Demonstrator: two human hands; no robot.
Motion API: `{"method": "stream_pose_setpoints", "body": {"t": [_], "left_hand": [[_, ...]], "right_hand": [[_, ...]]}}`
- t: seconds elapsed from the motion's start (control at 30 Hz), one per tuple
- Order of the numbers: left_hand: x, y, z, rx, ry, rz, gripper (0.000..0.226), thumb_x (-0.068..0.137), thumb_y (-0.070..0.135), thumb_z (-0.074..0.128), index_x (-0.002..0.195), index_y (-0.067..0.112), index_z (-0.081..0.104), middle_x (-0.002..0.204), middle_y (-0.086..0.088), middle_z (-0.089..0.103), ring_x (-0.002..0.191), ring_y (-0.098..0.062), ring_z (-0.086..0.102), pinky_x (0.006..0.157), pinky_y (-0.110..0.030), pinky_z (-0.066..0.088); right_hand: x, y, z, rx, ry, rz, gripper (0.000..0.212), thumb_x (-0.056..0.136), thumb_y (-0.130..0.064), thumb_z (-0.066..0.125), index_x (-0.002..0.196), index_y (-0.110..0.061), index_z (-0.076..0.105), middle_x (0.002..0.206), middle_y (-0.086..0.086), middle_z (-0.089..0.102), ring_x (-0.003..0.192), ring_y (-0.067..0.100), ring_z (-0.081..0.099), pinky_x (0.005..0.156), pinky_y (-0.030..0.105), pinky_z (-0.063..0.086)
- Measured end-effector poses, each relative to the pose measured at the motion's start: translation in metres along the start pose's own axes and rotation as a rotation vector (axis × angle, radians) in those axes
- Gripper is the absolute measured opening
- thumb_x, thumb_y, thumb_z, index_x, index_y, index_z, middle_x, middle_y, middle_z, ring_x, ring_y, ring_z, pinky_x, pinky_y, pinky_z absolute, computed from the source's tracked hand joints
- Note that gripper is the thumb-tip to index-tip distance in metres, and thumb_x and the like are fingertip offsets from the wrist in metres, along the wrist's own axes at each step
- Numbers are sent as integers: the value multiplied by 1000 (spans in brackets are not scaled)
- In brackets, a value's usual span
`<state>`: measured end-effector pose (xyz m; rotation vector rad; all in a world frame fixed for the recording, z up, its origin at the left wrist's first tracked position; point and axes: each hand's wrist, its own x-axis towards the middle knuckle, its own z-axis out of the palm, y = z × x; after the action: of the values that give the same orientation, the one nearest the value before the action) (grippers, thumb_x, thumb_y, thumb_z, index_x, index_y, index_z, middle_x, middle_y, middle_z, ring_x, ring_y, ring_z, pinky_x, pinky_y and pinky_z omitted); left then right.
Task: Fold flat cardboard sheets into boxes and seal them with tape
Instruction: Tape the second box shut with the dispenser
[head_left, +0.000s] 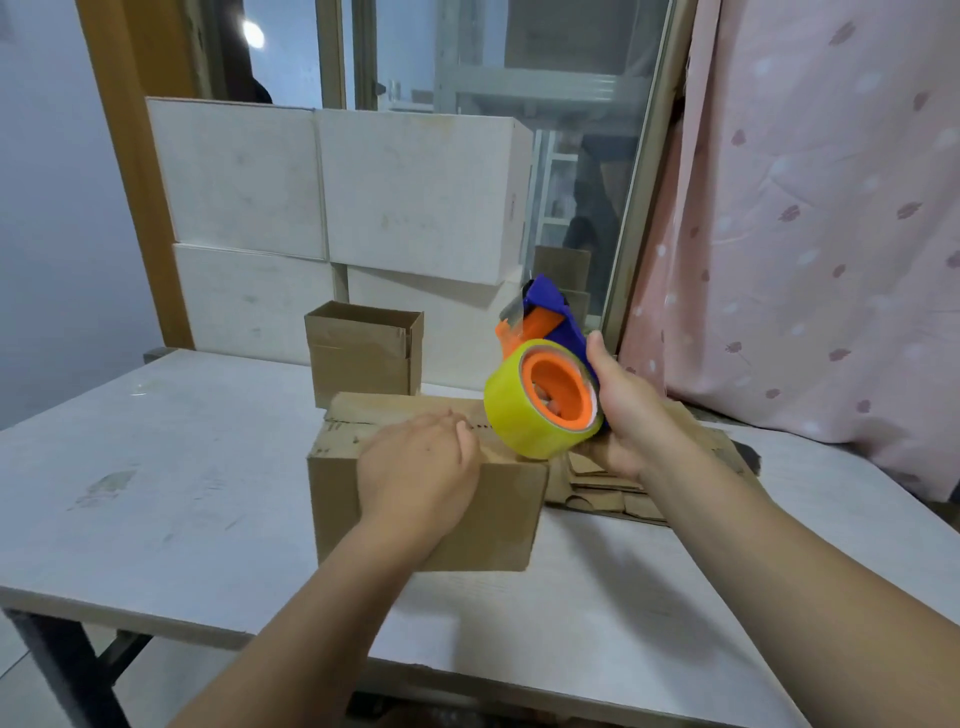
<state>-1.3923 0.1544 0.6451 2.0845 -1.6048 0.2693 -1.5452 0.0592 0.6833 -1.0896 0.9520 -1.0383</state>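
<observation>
The cardboard box (498, 519) sits in the middle of the table (156, 493), and my left hand (415, 473) lies palm-down on its closed top flaps, fingers flat and pressing. My right hand (631, 415) grips the blue and orange tape dispenser (550, 322), holding its yellow tape roll (511, 418) tilted just above the box's right top edge, over a stack of flat cardboard sheets (608, 493) lying just beside the box. Behind stands 1 open-topped brown box (363, 358), then 4 stacked white boxes (415, 197), with a pink curtain (805, 234) on the right.
</observation>
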Motion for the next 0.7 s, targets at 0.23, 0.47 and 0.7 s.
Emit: {"method": "stream_pose_setpoints", "body": {"t": [0.23,0.47,0.7], "left_hand": [[3,13,-17,-398,-70,-156,46,99,29,27,144,33,17,105,-5,63,89,-27,53,82,-38,40],[22,16,-40,-1271,-103,-431,40,90,54,49,116,25,54,104,11,62,101,-10,57,73,-23,42],[32,9,-28,-1410,117,-528,38,88,31,65,121,19,51,110,-1,64,85,-10,64,90,-34,50]], "right_hand": [[0,-13,13,-254,113,-521,20,100,-42,41,114,-33,53,101,-7,62,90,6,59,83,26,50],[-7,0,22,-583,-20,-739,49,92,-48,49,137,-32,40,104,1,58,92,10,58,80,22,48],[-7,-3,27,-769,-126,-779,54,88,-50,40,139,-32,43,116,-14,51,109,7,50,98,36,45]]}}
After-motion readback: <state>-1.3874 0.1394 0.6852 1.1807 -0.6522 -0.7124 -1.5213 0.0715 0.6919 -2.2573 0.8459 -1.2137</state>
